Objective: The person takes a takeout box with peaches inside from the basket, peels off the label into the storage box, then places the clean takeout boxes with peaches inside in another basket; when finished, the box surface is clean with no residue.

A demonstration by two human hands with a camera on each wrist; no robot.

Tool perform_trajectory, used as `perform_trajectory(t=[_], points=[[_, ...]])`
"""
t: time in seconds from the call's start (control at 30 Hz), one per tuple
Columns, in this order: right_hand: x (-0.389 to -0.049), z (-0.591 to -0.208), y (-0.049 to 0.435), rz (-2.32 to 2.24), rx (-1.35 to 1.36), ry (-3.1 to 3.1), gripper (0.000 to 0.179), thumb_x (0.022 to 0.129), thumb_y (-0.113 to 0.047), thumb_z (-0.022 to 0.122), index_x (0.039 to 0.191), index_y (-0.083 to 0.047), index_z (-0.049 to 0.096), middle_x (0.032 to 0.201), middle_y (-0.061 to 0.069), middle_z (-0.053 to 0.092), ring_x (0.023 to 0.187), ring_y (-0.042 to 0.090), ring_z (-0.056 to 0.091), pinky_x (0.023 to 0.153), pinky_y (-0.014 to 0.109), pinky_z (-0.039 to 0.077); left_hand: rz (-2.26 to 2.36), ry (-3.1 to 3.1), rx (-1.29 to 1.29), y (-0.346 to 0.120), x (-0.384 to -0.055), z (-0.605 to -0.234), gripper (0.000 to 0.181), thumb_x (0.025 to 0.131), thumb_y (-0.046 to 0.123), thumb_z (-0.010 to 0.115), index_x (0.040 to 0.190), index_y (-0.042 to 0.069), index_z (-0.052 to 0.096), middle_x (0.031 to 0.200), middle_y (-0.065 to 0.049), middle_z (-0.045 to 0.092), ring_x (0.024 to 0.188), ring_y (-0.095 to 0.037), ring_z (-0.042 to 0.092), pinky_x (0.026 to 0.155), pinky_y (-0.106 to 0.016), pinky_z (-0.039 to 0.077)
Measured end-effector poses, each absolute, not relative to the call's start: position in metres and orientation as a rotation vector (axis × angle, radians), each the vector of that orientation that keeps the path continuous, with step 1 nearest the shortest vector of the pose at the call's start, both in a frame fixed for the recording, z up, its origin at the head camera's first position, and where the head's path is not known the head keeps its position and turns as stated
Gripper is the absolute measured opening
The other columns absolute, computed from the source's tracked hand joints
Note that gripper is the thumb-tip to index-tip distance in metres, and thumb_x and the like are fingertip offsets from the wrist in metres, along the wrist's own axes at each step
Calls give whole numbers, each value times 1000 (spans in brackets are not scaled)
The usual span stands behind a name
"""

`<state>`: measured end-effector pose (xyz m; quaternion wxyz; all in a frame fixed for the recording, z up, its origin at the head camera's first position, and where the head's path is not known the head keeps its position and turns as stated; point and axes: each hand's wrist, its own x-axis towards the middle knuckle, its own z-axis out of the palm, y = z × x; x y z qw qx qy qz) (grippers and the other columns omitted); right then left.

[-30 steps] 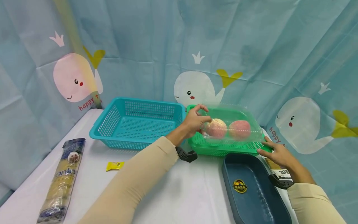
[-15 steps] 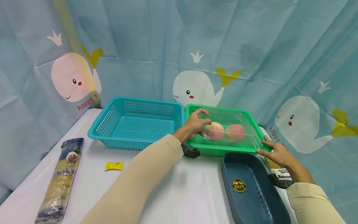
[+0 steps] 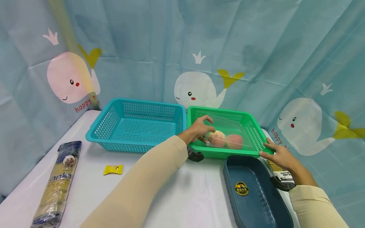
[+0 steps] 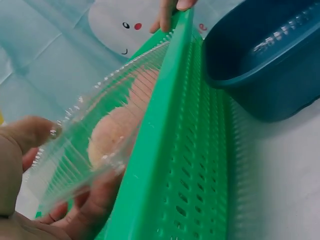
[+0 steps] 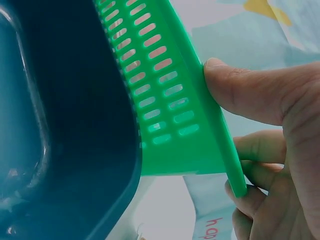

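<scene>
In the head view my left hand (image 3: 198, 129) grips the left end of a clear plastic container (image 3: 232, 126). Two pinkish peaches (image 3: 234, 141) sit inside it, side by side. The left wrist view shows the thumb above and fingers (image 4: 97, 207) below the container's ridged edge. The container lies tilted within the green basket (image 3: 225, 152); whether it touches the floor of the basket cannot be told. My right hand (image 3: 280, 155) pinches the basket's front right corner, thumb on the rim (image 5: 220, 135) and fingers beneath.
A turquoise basket (image 3: 134, 145) stands directly left of the green one. A dark blue basin (image 3: 253, 180) is in front, near my right arm. A small yellow packet (image 3: 113, 169) and a long printed bag (image 3: 58, 183) lie at left. Behind everything hangs a whale-print curtain (image 3: 142, 38).
My left hand has lowered the container with the peaches into the green basket, moving slightly toward me. My right hand stays on the basket's corner.
</scene>
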<state>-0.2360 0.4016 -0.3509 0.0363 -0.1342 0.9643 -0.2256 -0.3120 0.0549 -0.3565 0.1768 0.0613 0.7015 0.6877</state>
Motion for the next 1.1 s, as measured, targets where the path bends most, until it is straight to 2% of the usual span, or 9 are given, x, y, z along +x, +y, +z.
perform_trajectory(t=[0.1,0.2,0.37,0.53,0.7,0.87,0.93,1.1], points=[[-236,-351,404,-697,-420,2956,74,93,-34,64,137,18,37,150,33,16,128,62,20,95,73,26,1927,1996,133,56,-311,-356,50,88,8,72,132,18,51,110,-19,53,61,-30,53,53,-44,57],[-237,-350,407,-707,-421,2953,74,93,-34,64,137,19,36,151,34,14,128,62,19,95,74,23,1938,1978,122,57,-311,-355,59,90,9,70,141,19,43,116,-13,53,86,-41,61,62,-47,58],[-237,-351,409,-699,-397,2954,75,93,-35,63,138,18,35,151,33,14,129,62,18,95,75,22,1875,1943,158,58,-312,-353,68,92,11,68,149,20,34,130,-15,51,106,-44,57,73,-49,56],[-236,-354,408,-698,-379,2963,75,94,-36,62,139,17,35,152,31,12,129,61,18,95,74,23,1752,1948,181,59,-311,-354,75,91,17,70,152,26,28,147,-15,38,119,-45,49,80,-56,52],[-231,-356,406,-754,-350,2987,76,94,-36,61,142,15,31,153,31,13,130,60,18,95,74,23,1709,2002,174,61,-308,-354,80,89,24,71,154,27,25,152,-12,31,127,-46,40,85,-60,48],[-223,-350,406,-801,-353,3089,73,95,-35,60,143,12,32,151,30,21,131,59,20,93,76,22,1740,2024,202,62,-300,-345,75,90,24,70,152,27,29,154,-7,28,130,-37,40,90,-61,45],[-221,-341,404,-814,-364,3132,71,95,-34,59,144,10,32,152,29,21,131,58,20,92,77,22,1751,2057,241,60,-296,-337,72,91,23,69,152,26,30,155,-6,27,130,-34,41,90,-59,46],[-213,-306,393,-771,-423,3232,66,97,-33,57,146,3,34,152,26,24,126,58,29,87,75,28,1732,2185,343,41,-284,-305,69,93,24,66,152,27,30,150,-9,34,127,-30,45,90,-52,47]])
